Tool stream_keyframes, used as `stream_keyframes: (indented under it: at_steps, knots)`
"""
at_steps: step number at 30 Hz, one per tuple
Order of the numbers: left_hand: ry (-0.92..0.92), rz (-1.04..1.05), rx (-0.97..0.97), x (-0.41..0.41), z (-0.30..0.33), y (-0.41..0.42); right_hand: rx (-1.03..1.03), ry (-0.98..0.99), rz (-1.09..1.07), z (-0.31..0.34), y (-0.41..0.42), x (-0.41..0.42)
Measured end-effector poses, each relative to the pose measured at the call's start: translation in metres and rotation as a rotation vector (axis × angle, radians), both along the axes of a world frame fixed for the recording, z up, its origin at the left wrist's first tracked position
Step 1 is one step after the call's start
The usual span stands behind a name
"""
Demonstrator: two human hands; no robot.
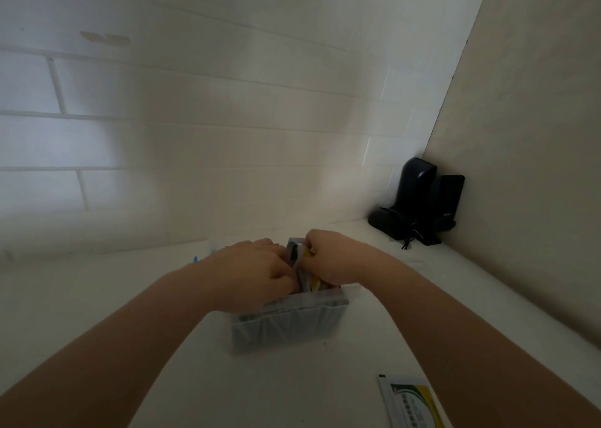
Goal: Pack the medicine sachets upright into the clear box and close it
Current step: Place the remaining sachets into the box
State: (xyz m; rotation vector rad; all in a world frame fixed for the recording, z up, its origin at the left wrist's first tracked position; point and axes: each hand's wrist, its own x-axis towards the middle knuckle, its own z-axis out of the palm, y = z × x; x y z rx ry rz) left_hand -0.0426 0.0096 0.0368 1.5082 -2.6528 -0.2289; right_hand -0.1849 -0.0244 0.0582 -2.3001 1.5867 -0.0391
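The clear box [289, 325] stands on the white table in the middle of the view, its ribbed front wall facing me. Several medicine sachets [313, 283] stand inside it, white with green and yellow print, mostly hidden by my hands. My left hand [252, 270] reaches into the box's left side, fingers closed around sachets. My right hand [331, 258] pinches the top of the sachets on the right side. One more sachet [411, 401] lies flat on the table at the lower right, apart from the box.
Dark devices with a cable [419, 206] sit in the far right corner where the tiled wall meets a plain side wall. Something small and blue [195, 259] peeks out behind my left forearm. The table's right edge runs along the side wall.
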Motion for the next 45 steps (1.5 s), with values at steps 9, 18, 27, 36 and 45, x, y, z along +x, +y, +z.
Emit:
stream_keyframes:
  at_steps: [9, 18, 27, 36, 45]
  knots:
    - [0.052, 0.029, 0.04, -0.003, 0.004, 0.002, -0.057, -0.179, -0.042, -0.006, 0.001, 0.007]
    - [0.054, 0.064, 0.075, -0.002, 0.005, 0.005, -0.017, -0.098, -0.036, 0.003, 0.009, 0.006]
    - [0.138, 0.148, 0.019, -0.003, 0.005, 0.008, 0.104, -0.151, -0.073, 0.004, 0.01, -0.008]
    - [0.135, 0.117, 0.059, -0.003, 0.005, 0.006, 0.064, -0.239, -0.053, 0.0, 0.012, -0.011]
    - [0.126, 0.097, -0.002, -0.002, 0.005, 0.006, 0.018, -0.005, 0.021, 0.008, 0.011, -0.006]
